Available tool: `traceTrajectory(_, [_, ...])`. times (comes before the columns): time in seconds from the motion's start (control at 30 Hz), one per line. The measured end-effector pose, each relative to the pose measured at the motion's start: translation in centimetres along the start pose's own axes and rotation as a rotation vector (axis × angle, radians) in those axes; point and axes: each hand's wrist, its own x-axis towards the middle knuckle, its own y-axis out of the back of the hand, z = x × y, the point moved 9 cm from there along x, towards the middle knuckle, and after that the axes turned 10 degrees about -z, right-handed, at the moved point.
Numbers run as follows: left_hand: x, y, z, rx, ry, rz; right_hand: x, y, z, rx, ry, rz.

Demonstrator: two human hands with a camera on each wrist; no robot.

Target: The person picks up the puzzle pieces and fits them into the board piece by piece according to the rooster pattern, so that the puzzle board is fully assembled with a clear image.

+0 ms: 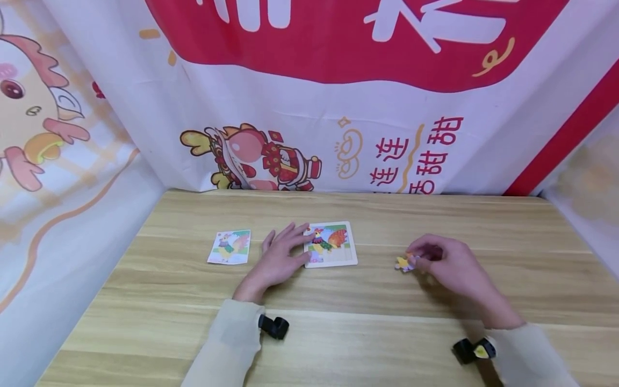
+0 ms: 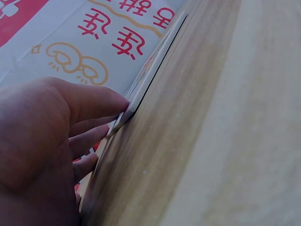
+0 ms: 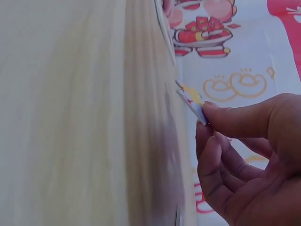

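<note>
Lying left of the puzzle board [image 1: 333, 244], a picture card [image 1: 230, 246].

Wooden table [image 1: 338, 344]; printed banner [image 1: 338, 107] behind

**Where your three cameras look**

Your head camera sits above the desk [image 1: 338, 333], facing forward and down, far enough back to take in both hands and the banner [image 1: 338, 107] behind. Your left wrist camera rides low and close, skimming the desk [image 2: 225, 141] toward the puzzle board [image 2: 150, 75] edge. Your right wrist camera is just as near, aimed along the desk [image 3: 70, 117] at the puzzle piece [image 3: 193, 101]. All three views share the wood surface and the banner.
</note>
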Motion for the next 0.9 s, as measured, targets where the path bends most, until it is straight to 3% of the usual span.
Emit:
traceTrajectory(0.47, [0.1,0.0,0.0,-0.002,0.010,-0.005,3.5,-4.0,-5.0,0.140,0.083,-0.049])
traceTrajectory(0.9, [0.2,0.1,0.0,0.006,0.012,-0.012,6.5,-7.7,-7.4,0.258,0.059,-0.101])
